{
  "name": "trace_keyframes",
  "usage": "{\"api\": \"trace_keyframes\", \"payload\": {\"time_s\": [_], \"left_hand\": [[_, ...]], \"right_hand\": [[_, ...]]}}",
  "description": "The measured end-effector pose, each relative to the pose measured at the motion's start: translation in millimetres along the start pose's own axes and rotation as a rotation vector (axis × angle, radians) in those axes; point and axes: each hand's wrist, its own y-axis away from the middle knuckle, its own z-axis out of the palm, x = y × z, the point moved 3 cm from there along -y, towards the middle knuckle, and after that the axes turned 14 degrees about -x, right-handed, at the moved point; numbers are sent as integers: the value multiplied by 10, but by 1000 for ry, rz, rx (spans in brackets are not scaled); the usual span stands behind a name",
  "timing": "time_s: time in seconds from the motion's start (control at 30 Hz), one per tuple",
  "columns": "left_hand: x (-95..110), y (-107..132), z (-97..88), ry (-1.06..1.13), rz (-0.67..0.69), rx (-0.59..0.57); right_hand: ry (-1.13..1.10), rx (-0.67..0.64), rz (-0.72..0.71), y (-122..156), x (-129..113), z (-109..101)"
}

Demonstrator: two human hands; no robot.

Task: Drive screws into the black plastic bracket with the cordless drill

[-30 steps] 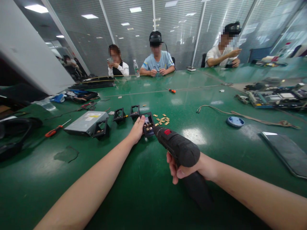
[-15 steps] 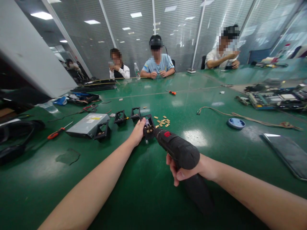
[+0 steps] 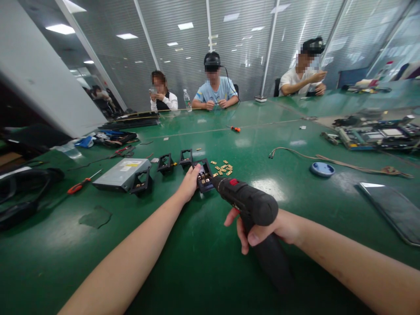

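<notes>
My left hand (image 3: 189, 183) grips a small black plastic housing (image 3: 204, 176) with brass contacts inside, holding it on the green table (image 3: 197, 262). My right hand (image 3: 262, 229) is wrapped round the grip of a black electric screwdriver (image 3: 249, 205) with a red mark; its nose points into the housing. One finger of the right hand sticks out at the left of the grip. Several small brass plates (image 3: 222, 166) lie just behind the housing.
Two more black housings (image 3: 175, 160) and a grey metal drive (image 3: 120, 173) with a black bracket (image 3: 141, 183) lie at left. A red-handled screwdriver (image 3: 82, 183), a blue lid (image 3: 322, 169), a cable (image 3: 328, 159), circuit boards (image 3: 374, 133) and a dark tablet (image 3: 390, 210) are around. Three people sit across.
The electric screwdriver and my right hand have shifted slightly right and tilted; a finger has lifted off the grip. My left hand stays on the housing. The view has drifted a little.
</notes>
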Motion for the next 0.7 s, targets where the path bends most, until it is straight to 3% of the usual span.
{"api": "trace_keyframes", "payload": {"time_s": [0.7], "left_hand": [[-2,-2,8,-11,5,2]], "right_hand": [[32,23,-16,23,-12,12]]}}
